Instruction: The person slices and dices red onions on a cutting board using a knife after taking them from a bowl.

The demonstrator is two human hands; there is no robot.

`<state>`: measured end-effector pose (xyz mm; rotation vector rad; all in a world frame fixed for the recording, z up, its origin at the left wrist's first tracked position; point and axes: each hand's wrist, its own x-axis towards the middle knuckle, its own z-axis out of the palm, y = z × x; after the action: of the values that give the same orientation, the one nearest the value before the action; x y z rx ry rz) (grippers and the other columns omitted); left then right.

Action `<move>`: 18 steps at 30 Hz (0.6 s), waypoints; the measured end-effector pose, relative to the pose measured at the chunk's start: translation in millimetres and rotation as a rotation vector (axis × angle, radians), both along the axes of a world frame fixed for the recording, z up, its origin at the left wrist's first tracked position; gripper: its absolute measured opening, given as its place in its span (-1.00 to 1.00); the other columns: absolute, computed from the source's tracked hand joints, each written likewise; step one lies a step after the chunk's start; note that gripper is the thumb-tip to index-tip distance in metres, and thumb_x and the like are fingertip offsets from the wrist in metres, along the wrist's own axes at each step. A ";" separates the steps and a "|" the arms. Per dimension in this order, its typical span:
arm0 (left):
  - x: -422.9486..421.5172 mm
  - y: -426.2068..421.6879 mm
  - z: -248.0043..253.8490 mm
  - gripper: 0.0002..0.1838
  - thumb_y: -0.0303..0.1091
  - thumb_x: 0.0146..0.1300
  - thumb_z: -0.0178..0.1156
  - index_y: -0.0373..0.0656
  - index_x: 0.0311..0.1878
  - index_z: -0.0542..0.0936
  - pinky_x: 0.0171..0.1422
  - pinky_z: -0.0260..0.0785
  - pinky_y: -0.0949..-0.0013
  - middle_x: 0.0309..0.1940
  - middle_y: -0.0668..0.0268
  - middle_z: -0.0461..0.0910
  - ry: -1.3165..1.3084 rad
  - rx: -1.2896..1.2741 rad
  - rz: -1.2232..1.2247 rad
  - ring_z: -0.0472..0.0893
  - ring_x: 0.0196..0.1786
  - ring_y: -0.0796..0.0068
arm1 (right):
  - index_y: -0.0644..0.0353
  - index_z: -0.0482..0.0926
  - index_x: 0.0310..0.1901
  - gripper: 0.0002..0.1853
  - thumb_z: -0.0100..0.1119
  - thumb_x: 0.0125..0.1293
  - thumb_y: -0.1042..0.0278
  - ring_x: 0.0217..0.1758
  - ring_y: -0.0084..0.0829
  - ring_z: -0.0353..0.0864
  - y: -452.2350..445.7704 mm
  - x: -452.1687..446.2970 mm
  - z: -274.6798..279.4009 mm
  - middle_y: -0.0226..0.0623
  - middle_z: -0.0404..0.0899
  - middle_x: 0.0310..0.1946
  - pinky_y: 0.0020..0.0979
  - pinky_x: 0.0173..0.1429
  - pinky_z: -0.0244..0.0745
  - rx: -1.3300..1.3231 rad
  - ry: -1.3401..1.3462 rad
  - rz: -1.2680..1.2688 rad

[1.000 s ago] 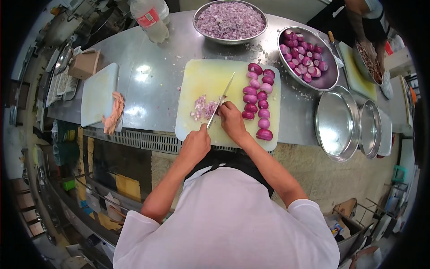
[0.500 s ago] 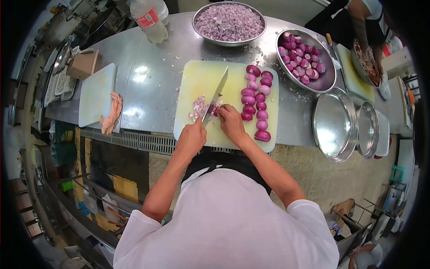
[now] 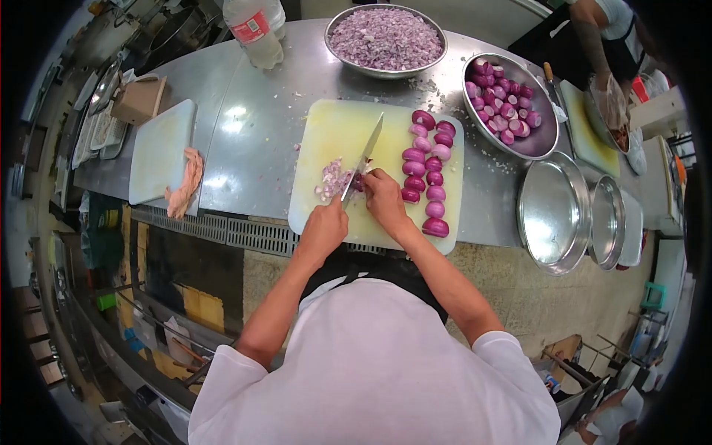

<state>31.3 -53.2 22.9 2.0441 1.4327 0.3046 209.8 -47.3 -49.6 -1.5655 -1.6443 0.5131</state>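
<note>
My left hand (image 3: 324, 228) is wrapped round the handle of a knife (image 3: 366, 155), its blade slanting up and to the right over the cutting board (image 3: 326, 133). Just right of the blade, the bent fingers of my right hand (image 3: 384, 200) hold a red onion piece (image 3: 358, 182), mostly hidden by fingers and blade. Chopped onion (image 3: 334, 179) lies left of the knife. Two columns of peeled purple onion halves (image 3: 434, 193) stand along the board's right side.
Behind the board is a bowl of diced onion (image 3: 384, 38); a bowl of onions (image 3: 549, 133) stands right. Shiny pans (image 3: 555, 215), a bottle (image 3: 256, 33) and a second board (image 3: 159, 159) with a pinkish cloth (image 3: 185, 185) surround. A co-worker's gloved hand (image 3: 612, 104) works over a bowl, far right.
The knife blade has shifted slightly beside the onion piece, while both hands stay nearly in place. The co-worker's hand has moved over the far-right bowl. The whole view has shifted slightly.
</note>
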 end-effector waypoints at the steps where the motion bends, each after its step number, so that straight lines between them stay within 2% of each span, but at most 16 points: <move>1: 0.4 -0.5 6.3 -0.72 -0.45 0.43 0.09 -0.51 0.03 0.57 -0.13 0.52 -0.26 -0.44 -0.34 0.63 -0.005 0.000 0.000 0.69 -0.27 -0.40 | 0.31 0.66 -0.23 -0.89 0.18 0.26 0.65 -0.11 0.16 0.67 0.4 1.2 0.1 0.03 0.60 -0.23 0.05 -0.06 0.58 0.000 0.006 0.002; 3: -3.0 -1.3 22.7 -0.72 -0.44 0.42 0.09 -0.50 0.01 0.57 -0.13 0.52 -0.26 -0.44 -0.35 0.63 0.004 -0.060 -0.003 0.69 -0.28 -0.39 | 0.30 0.66 -0.23 -0.89 0.18 0.25 0.65 -0.11 0.15 0.67 0.7 1.2 0.4 0.03 0.60 -0.23 0.05 -0.05 0.58 0.008 0.013 0.001; 10: 8.7 4.7 9.5 -0.74 -0.44 0.45 0.06 -0.49 -0.03 0.56 -0.09 0.53 -0.27 -0.44 -0.34 0.63 0.005 -0.033 -0.019 0.68 -0.27 -0.40 | 0.31 0.67 -0.25 -0.89 0.18 0.23 0.65 -0.07 0.14 0.67 -0.4 2.5 1.6 0.02 0.62 -0.21 0.02 -0.01 0.59 -0.003 0.005 0.009; 12: 2.6 1.0 19.8 -0.78 -0.38 0.48 0.08 -0.41 -0.08 0.53 -0.12 0.47 -0.26 -0.43 -0.32 0.62 0.019 -0.073 -0.003 0.67 -0.25 -0.41 | 0.31 0.68 -0.24 -0.88 0.18 0.24 0.65 -0.06 0.13 0.67 0.0 2.9 0.1 0.03 0.61 -0.21 0.02 0.00 0.59 -0.001 0.034 0.007; 13: 1.9 -4.2 15.7 -0.78 -0.37 0.48 0.07 -0.40 -0.09 0.53 -0.14 0.48 -0.25 -0.43 -0.32 0.62 0.018 -0.007 -0.015 0.66 -0.26 -0.41 | 0.31 0.68 -0.24 -0.88 0.19 0.24 0.64 -0.06 0.13 0.67 0.1 2.1 -1.2 0.02 0.62 -0.21 0.02 0.00 0.59 0.001 0.040 -0.001; 18: 7.4 6.1 4.4 -0.76 -0.45 0.44 0.06 -0.50 -0.07 0.56 -0.13 0.51 -0.27 -0.45 -0.33 0.63 0.009 -0.037 0.009 0.69 -0.28 -0.39 | 0.29 0.70 -0.24 -0.90 0.27 0.23 0.66 -0.13 0.08 0.71 -0.9 3.4 0.1 -0.05 0.66 -0.21 -0.05 -0.08 0.62 0.023 -0.033 -0.007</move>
<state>38.7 -47.1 27.2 2.0121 1.4434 0.2709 213.2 -48.2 -49.5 -1.5698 -1.6629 0.4656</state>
